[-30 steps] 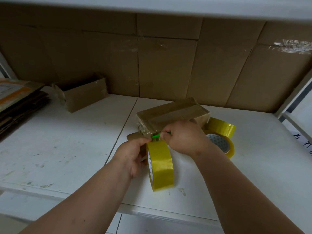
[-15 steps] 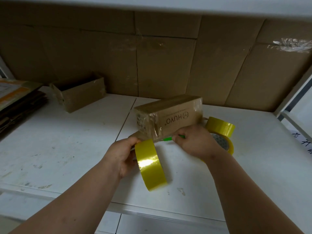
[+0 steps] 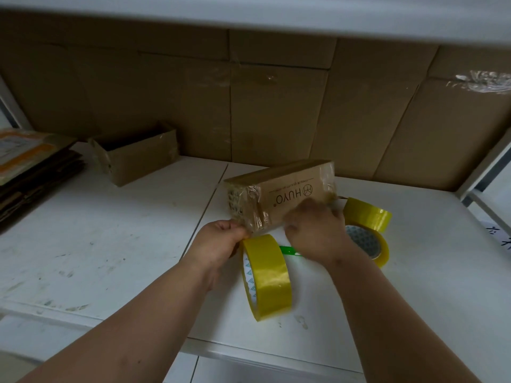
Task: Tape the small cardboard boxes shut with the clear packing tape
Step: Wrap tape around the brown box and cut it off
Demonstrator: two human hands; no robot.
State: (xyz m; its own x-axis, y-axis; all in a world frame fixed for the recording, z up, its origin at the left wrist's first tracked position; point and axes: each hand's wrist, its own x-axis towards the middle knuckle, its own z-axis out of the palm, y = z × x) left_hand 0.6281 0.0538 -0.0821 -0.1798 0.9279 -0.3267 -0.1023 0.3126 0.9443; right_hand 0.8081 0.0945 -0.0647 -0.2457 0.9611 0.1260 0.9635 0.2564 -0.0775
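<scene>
The left hand (image 3: 218, 241) grips the tape roll (image 3: 266, 275); the right hand (image 3: 313, 230), fingers flat, presses tape onto the box (image 3: 279, 193) to seal it.

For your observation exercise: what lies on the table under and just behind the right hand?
Under the right hand a green tool shows partly; its far end is covered. Behind the hand, two yellow tape rolls sit stacked, their left side hidden.

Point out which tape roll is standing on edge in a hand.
The near roll, gripped upright by the left hand. The other two rolls sit stacked behind the right hand.
</scene>
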